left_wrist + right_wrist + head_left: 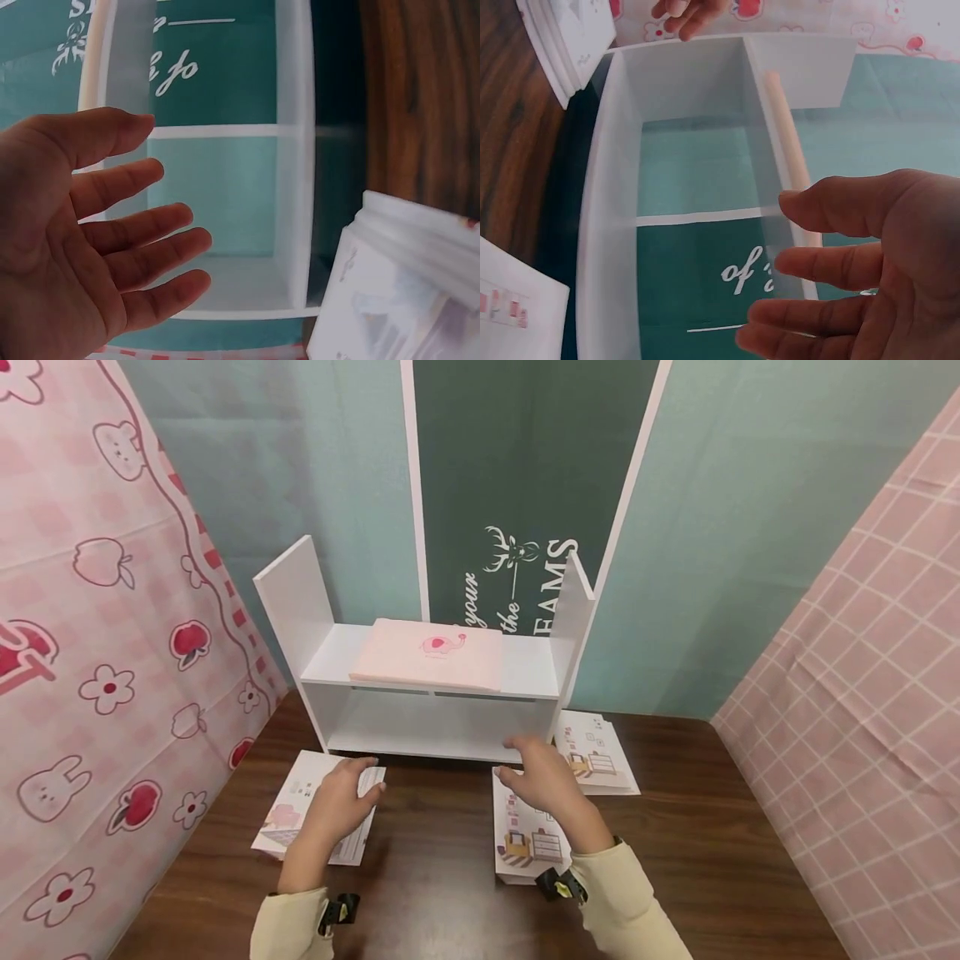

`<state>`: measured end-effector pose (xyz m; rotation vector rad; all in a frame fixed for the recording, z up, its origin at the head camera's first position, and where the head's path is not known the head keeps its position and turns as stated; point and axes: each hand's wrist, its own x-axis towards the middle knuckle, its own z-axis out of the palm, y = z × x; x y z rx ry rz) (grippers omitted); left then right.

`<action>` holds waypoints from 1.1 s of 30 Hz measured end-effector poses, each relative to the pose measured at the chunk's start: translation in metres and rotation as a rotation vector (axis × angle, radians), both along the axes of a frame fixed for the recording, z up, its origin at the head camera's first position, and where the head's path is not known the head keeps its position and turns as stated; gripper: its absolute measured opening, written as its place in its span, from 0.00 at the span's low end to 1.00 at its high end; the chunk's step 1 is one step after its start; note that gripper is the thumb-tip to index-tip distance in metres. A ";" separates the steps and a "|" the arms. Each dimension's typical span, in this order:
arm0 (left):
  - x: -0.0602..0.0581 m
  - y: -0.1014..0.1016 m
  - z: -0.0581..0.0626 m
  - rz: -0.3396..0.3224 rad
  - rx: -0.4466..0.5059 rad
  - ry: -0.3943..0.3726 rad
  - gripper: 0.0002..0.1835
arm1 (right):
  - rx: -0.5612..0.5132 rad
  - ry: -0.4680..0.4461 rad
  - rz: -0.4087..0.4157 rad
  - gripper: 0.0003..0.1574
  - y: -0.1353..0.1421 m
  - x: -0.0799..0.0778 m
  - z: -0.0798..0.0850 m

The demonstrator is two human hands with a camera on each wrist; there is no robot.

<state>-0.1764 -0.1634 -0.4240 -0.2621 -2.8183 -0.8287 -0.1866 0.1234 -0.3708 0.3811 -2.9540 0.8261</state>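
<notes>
A white two-tier shelf (420,724) stands on the table, with tall side panels and an open back. On its upper board lies a flat pink item with an elephant print (461,664); whether it is a book or a pad I cannot tell. My left hand (337,797) hovers over a stack of white printed booklets or boxes (303,777), fingers spread and holding nothing. Above a second white printed stack (525,852), my right hand (546,777) is likewise spread, with nothing held. Both wrist views show the palms and separate fingers in front of the shelf.
Another white printed stack (600,756) lies beside the shelf's right side. Dark wood tabletop (435,877) runs between the two front stacks. A green printed curtain (690,610) hangs behind, with pink patterned cloths (150,710) at the sides.
</notes>
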 end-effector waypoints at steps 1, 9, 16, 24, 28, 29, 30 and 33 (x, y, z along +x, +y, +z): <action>0.001 0.002 -0.002 -0.003 -0.001 0.001 0.22 | 0.004 -0.016 -0.006 0.26 0.000 0.001 -0.002; 0.012 0.023 -0.018 -0.029 0.014 0.027 0.20 | 0.007 -0.079 -0.011 0.26 0.008 0.010 -0.020; 0.020 0.043 -0.036 -0.060 0.022 0.022 0.18 | 0.001 -0.115 -0.047 0.24 0.020 0.013 -0.037; 0.023 0.067 -0.056 -0.070 0.037 0.011 0.19 | -0.039 -0.187 -0.099 0.24 0.028 0.015 -0.054; 0.026 0.079 -0.067 -0.069 0.054 -0.011 0.19 | -0.041 -0.189 -0.109 0.23 0.033 0.019 -0.063; 0.028 0.082 -0.069 -0.070 0.055 -0.009 0.19 | -0.047 -0.191 -0.112 0.23 0.034 0.020 -0.066; 0.030 0.085 -0.071 -0.069 0.057 -0.004 0.18 | -0.054 -0.192 -0.115 0.23 0.036 0.021 -0.069; 0.034 0.093 -0.079 -0.069 0.067 0.015 0.18 | -0.065 -0.207 -0.124 0.23 0.039 0.024 -0.076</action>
